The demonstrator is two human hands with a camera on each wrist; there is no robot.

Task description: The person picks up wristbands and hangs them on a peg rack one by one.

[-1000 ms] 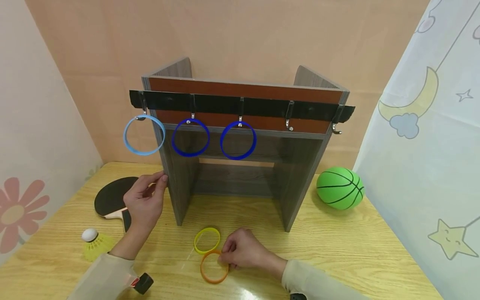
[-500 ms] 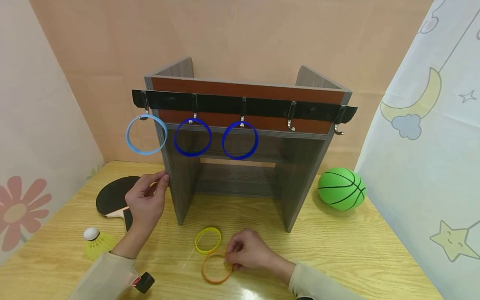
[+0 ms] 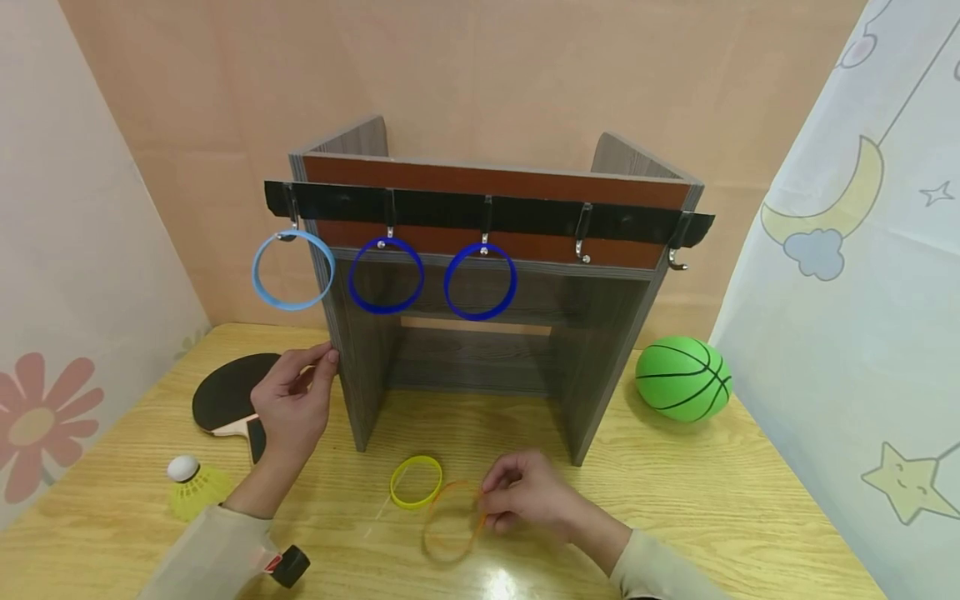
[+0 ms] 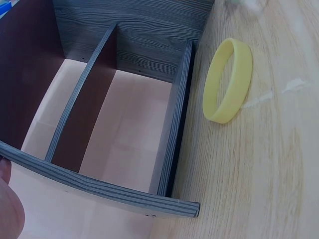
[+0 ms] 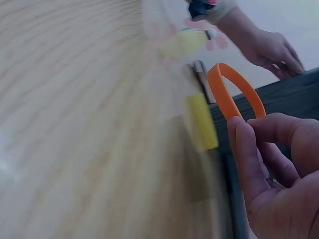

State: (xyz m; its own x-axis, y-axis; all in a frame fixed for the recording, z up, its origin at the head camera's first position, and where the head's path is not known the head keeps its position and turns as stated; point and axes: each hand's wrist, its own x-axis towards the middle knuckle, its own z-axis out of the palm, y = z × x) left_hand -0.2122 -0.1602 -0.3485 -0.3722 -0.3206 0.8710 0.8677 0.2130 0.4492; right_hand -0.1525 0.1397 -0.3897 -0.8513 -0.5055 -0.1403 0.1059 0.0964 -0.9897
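Orange band [image 5: 223, 94], pinched in your right hand [image 3: 527, 496], shifts nearer the table's [image 3: 697, 500] right edge, apparently secure; left hand [image 3: 294, 400] pinches stand [image 3: 471, 357].

"What sort of place is this?"
"It looks like a play corner, with a wooden table [image 3: 712, 508]."
"How can you tell?"
"The walls [image 3: 787, 325] have a moon [image 3: 850, 206], a smiling star [image 3: 903, 482] and a big flower [image 3: 32, 427]. A green ball [image 3: 682, 379], a bat [image 3: 228, 392] and a shuttlecock [image 3: 198, 492] are on the table."
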